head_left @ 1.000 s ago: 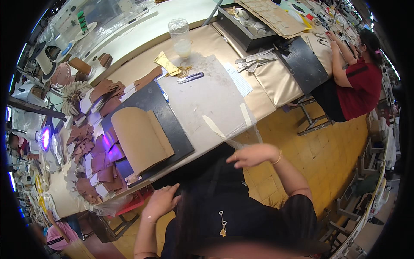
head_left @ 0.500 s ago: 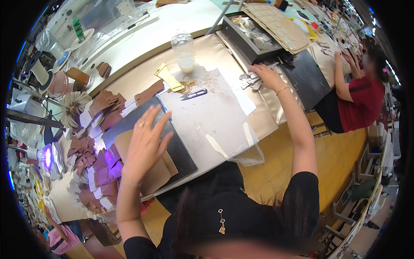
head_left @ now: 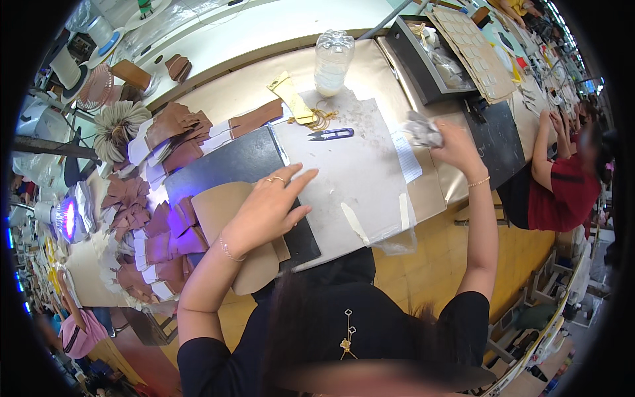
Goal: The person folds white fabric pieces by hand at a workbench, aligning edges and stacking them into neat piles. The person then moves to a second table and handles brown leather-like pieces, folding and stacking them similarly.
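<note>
My right hand (head_left: 458, 149) is closed around a bundle of greyish-white pieces (head_left: 422, 129), blurred by motion, lifted above the right side of the table. My left hand (head_left: 264, 212) has its fingers spread and holds nothing. It hovers over a tan curved sheet (head_left: 221, 202) and the edge of the black board (head_left: 211, 169). Beyond it lies a pale grey work sheet (head_left: 357, 175) with dark-blue thread snips (head_left: 332, 134). A yellow strip (head_left: 291, 98) and a tangle of gold cord (head_left: 322, 120) rest at that sheet's far left corner.
A clear plastic bottle (head_left: 333, 66) stands behind the work sheet. Piles of brown leather pieces (head_left: 178, 135) cover the left side, near a lit lamp (head_left: 66, 218). A dark open box (head_left: 423, 73) holds assorted items at the far right. A co-worker in red (head_left: 562, 192) sits at right.
My right hand has lifted the bundle off the table and moved slightly right. My left hand has shifted right, still spread. The view has turned, and the tan sheet sits differently.
</note>
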